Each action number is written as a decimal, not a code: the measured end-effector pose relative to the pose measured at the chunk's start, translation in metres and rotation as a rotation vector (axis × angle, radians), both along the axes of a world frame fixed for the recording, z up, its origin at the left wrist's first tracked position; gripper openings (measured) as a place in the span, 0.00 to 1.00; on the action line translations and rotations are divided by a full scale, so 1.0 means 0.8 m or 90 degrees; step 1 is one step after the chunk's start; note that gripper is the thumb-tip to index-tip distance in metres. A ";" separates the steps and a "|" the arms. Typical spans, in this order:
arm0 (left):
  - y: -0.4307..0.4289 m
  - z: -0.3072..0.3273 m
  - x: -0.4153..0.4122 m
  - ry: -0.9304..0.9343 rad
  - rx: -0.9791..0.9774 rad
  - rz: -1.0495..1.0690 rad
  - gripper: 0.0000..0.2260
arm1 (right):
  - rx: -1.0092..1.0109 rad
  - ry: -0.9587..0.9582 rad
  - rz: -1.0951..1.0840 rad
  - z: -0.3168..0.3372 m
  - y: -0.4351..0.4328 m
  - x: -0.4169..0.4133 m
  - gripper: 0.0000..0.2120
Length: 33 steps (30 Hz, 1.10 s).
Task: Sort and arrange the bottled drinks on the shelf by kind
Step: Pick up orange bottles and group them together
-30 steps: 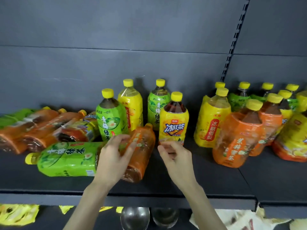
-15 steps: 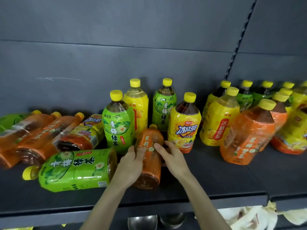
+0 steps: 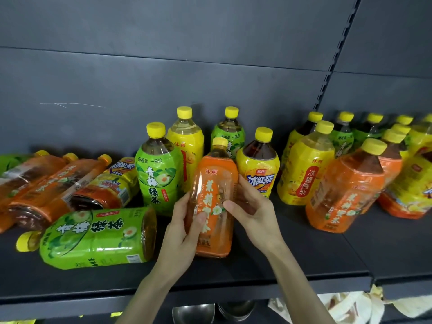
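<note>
Gripping the orange jasmine tea bottle [image 3: 214, 197] mid-body, left hand [image 3: 184, 226] and right hand [image 3: 251, 208] curled round its label; full, heavy, slick film, I judge.

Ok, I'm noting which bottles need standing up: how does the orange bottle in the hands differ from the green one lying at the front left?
The orange bottle stands roughly upright, cap up; the green bottle lies on its side, cap pointing left. The left hand and right hand hold the orange bottle; the green bottle rests unheld on the shelf. The orange bottle's label is orange, the green bottle's green. Both have yellow caps.
</note>
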<state>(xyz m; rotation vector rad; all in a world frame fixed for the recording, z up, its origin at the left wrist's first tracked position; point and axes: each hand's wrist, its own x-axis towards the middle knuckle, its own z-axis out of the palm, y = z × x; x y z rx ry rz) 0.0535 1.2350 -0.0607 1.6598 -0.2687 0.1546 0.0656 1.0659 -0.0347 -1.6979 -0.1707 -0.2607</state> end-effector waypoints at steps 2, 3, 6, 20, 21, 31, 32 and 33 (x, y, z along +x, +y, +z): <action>0.002 -0.001 0.002 -0.021 0.002 0.000 0.23 | 0.010 -0.024 0.009 0.004 -0.001 -0.002 0.35; 0.003 -0.001 0.005 -0.031 0.005 0.002 0.23 | 0.006 -0.036 0.012 0.005 -0.002 -0.001 0.34; 0.000 -0.001 0.014 -0.051 0.027 0.027 0.22 | -0.022 -0.060 0.012 0.009 -0.004 0.000 0.33; -0.011 0.004 0.040 -0.090 0.111 0.101 0.20 | -0.240 -0.134 -0.173 -0.002 0.005 0.009 0.33; -0.010 0.005 0.040 -0.085 0.123 0.103 0.20 | -0.249 -0.134 -0.179 -0.001 0.006 0.009 0.33; 0.016 0.042 0.006 -0.107 0.326 0.146 0.13 | -0.294 -0.155 -0.229 0.001 0.011 -0.017 0.12; 0.021 0.046 0.000 -0.123 0.326 0.157 0.12 | -0.284 -0.165 -0.224 0.002 0.014 -0.021 0.11; 0.028 0.050 -0.006 -0.139 0.321 0.170 0.10 | -0.273 -0.174 -0.215 0.003 0.018 -0.024 0.10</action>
